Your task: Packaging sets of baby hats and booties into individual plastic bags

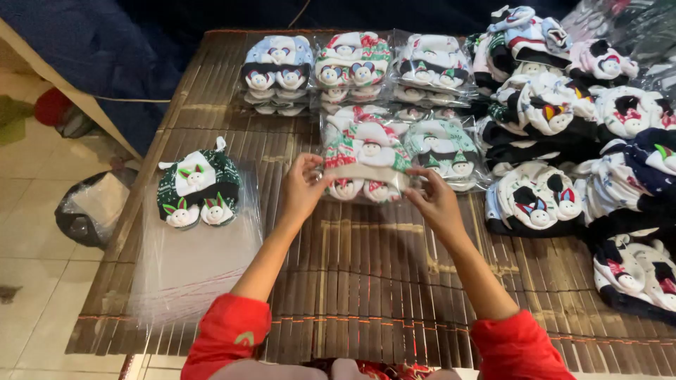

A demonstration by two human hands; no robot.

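Left hand: the left hand (304,184) pinches the left end of a clear bag holding a red, white and green baby hat set (366,163), thumb and fingers closed on the plastic edge
Right hand: the right hand (433,200) grips the right end of the same bag, fingers curled over its lower edge
Held set: it sits just above the bamboo mat (366,281), near the middle of the mat, between the two hands; small snowman faces show on the hat and on the mittens below it
Sleeves: both forearms are bare, with red sleeves (229,331) pushed up near the bottom of the view
Left of the hands: a green and white hat set (198,188) lies on top of a stack of empty clear bags (190,260), well apart from the held set
Behind the hands: three bagged sets stand in a row at the far edge of the mat, a pale blue set (278,70), a red and green set (353,67) and a white set (433,67); another bagged mint green set (447,151) lies just beside the held one, on its right
Right side: a heap of unbagged hat sets (563,119) in white, black and navy covers the right part of the mat
Floor: a dark plastic bag (88,211) sits on the pale tiles left of the mat
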